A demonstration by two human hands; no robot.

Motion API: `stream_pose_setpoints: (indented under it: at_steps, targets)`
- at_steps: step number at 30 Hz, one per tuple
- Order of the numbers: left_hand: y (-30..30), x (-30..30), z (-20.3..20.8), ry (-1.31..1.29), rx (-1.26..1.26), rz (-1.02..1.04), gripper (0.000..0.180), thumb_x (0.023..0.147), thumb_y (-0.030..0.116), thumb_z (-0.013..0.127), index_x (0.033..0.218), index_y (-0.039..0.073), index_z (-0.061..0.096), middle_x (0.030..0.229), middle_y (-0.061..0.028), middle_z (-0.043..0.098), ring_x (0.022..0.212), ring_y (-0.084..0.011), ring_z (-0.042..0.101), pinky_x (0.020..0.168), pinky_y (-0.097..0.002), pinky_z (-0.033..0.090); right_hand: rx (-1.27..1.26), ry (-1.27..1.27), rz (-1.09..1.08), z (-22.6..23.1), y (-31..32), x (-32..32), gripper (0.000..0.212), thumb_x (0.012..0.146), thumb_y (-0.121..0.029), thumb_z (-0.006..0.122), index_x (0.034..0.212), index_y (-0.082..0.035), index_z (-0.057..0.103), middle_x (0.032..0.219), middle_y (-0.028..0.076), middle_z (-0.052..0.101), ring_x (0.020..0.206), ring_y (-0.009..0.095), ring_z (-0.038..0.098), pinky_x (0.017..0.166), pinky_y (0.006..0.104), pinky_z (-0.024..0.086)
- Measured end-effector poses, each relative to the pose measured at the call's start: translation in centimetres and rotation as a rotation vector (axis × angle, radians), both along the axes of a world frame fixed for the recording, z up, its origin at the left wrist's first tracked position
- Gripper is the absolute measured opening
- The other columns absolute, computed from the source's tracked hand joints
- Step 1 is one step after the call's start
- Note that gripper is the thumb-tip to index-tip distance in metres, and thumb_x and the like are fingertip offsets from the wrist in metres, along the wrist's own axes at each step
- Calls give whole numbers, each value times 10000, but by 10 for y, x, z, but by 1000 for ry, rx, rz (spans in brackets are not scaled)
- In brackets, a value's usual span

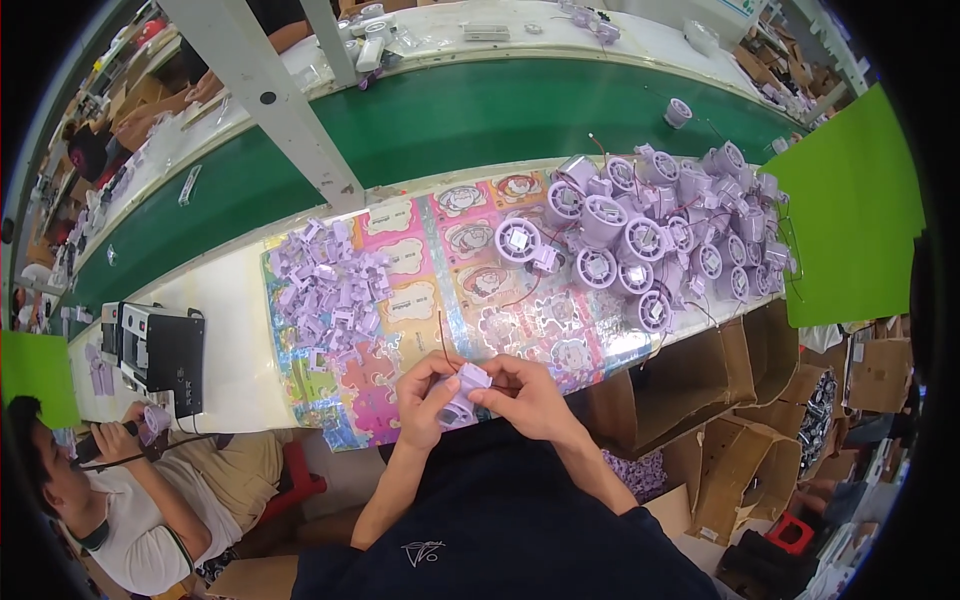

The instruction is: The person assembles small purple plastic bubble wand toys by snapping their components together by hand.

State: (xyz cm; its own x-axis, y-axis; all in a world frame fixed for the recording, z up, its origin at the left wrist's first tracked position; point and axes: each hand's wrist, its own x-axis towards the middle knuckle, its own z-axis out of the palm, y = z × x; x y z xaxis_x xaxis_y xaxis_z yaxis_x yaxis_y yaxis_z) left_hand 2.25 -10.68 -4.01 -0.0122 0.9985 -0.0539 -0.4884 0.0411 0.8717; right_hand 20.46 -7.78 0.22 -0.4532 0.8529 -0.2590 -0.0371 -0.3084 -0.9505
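Close to my body, over the table's near edge, I hold a light purple plastic housing [472, 377] with thin dark wires trailing from it. My left hand [422, 398] grips its left side, fingers curled and thumb pressed on it. From the other side my right hand [527, 399] pinches it with thumb and fingers. The part's underside is hidden by my hands. Ahead to the left lies a heap of small purple plastic pieces [330, 290]. To the right is a large pile of round purple housings [640, 240] with wires.
A colourful printed mat [405, 255] covers the table. Beyond runs a green conveyor belt [450, 110], with a metal post [270, 100] at its edge. A black machine [165, 350] stands left, near a seated co-worker [190, 490] holding a tool. Cardboard boxes [690, 375] sit below right.
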Motion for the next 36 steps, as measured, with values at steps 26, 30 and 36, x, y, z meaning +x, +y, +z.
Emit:
stream_pose_setpoints:
  at_steps: [26, 30, 36]
  targets:
    - [60, 15, -15, 1080, 508, 16, 127, 816, 43, 753, 931, 22, 704, 1114, -133, 654, 991, -317, 611, 867, -409, 499, 123, -992, -725, -8, -111, 161, 202, 899, -109, 774, 990, 19, 648, 593, -38, 424, 579, 36, 376, 505, 255, 326]
    - [64, 14, -16, 985, 445, -7, 93, 832, 24, 742, 917, 14, 707, 1082, -130, 665, 1003, -309, 618, 891, -401, 495, -78, -1256, -1036, -95, -223, 241, 277, 971, -258, 707, 1057, -3, 643, 709, 117, 655, 647, 190, 615, 608, 354, 486]
    - [67, -1, -22, 840, 349, -70, 71, 899, 5, 707, 968, -13, 705, 1070, -122, 700, 1014, -255, 656, 906, -352, 521, -604, -1548, -1714, -192, -433, 268, 336, 944, -282, 657, 1017, 39, 723, 956, 249, 743, 888, 389, 729, 821, 473, 554]
